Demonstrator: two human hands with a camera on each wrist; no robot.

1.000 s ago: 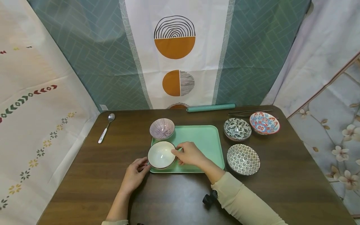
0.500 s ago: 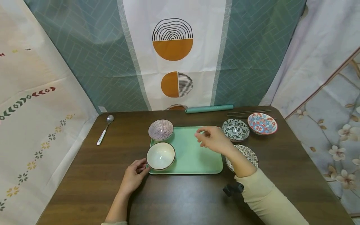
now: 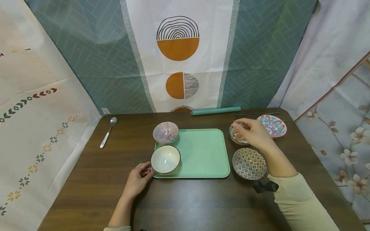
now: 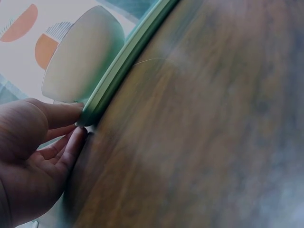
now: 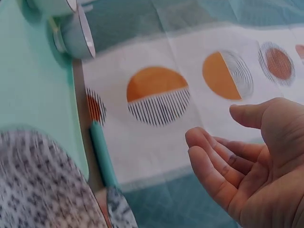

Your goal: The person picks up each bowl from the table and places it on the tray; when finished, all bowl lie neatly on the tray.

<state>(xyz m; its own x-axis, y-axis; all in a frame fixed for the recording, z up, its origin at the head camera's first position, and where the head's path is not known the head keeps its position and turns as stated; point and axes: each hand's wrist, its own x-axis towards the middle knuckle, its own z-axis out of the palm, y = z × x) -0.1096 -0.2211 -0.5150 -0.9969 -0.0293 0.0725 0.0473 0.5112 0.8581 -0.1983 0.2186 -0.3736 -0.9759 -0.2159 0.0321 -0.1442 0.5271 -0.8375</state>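
My left hand pinches the front left corner of a mint-green tray; in the left wrist view its thumb lies over the rim and its fingers underneath. A cream bowl with a dark rim stands on the tray's left end. Behind it, at the back left corner, is a purple-striped bowl. My right hand, fingers loosely bent and holding nothing, hovers over a black-and-white leaf-patterned bowl and partly hides it. Nearer the front is a bowl with a small tile pattern.
A red-and-blue flowered bowl sits at the back right, by dark chopsticks. Along the back edge lies a teal stick. A spoon with a white handle is at the far left. Cloth hangs behind the table.
My right hand has let go of the cream bowl and moved right, past the tray, to above the leaf-patterned bowl. My left hand has stayed at the tray's corner.
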